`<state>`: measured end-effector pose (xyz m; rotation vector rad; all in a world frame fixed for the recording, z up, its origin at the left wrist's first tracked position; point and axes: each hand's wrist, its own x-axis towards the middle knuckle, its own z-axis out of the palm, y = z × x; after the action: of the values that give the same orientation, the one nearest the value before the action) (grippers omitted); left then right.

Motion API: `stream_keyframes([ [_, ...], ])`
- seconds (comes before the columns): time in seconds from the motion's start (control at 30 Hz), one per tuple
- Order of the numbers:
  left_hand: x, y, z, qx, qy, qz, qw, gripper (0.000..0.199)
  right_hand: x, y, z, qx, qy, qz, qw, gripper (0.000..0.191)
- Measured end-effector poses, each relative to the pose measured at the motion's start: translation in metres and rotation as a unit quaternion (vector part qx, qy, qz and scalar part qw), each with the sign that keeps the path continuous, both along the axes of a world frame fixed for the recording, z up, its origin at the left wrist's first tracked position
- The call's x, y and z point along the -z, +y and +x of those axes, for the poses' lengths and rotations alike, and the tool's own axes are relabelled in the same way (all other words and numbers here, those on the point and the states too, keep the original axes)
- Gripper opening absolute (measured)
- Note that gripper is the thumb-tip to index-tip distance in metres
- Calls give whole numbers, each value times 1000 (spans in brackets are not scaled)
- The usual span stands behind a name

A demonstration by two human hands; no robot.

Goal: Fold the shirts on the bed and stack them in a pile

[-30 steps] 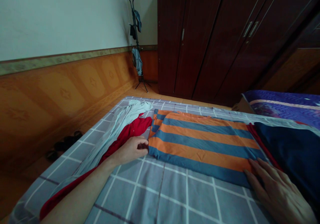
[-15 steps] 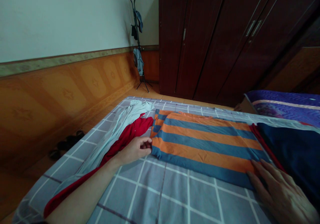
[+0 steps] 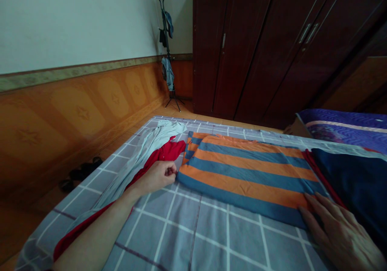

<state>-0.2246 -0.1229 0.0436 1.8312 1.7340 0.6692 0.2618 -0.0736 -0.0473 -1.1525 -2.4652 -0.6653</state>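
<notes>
An orange and blue-grey striped shirt (image 3: pixel 244 170) lies folded on the grey checked bedspread (image 3: pixel 208 238). My left hand (image 3: pixel 161 176) pinches the near left corner of the shirt, fingers curled closed. At the near right corner, my right hand (image 3: pixel 341 226) rests flat on the fabric with its fingers stretched out. A red garment (image 3: pixel 161 152) and a pale, light-coloured garment (image 3: pixel 151 138) lie rumpled to the left, partly behind my left forearm.
Dark navy folded clothing (image 3: pixel 350 178) lies at the right, with a dark red edge beside the shirt. Beyond the bed stand a dark wooden wardrobe (image 3: pixel 250 53) and a coat rack (image 3: pixel 167 49). Dark footwear (image 3: pixel 81 172) sits on the floor at left. A purple quilted bed cover (image 3: pixel 347 126) shows far right.
My left hand has moved a little left, drawing the shirt's near left corner outward and smoothing that edge. My right hand has stayed in place.
</notes>
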Motion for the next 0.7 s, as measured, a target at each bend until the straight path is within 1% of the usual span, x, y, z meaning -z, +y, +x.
stream_keyframes([
  [0.13,-12,-2,-17,-12,22,-13,1000,7,1,0,0,9,6,-8,1000,42],
  [0.23,-13,-4,-21,6,29,-34,999,7,5,0,4,7,4,-15,1000,40],
  [0.33,-9,-3,-20,8,0,-44,999,10,6,-1,8,2,-17,-16,1000,40],
  [0.47,0,0,-8,7,-68,-60,996,18,3,-2,9,3,-49,-22,999,40],
  [0.57,8,2,2,12,-107,-63,992,13,2,-2,7,12,-46,-16,999,40],
  [0.67,11,4,3,-11,-150,-43,988,11,1,-3,4,19,-34,-30,999,41],
  [0.7,10,5,2,-23,-169,-45,984,12,0,-3,2,29,-15,-41,999,41],
])
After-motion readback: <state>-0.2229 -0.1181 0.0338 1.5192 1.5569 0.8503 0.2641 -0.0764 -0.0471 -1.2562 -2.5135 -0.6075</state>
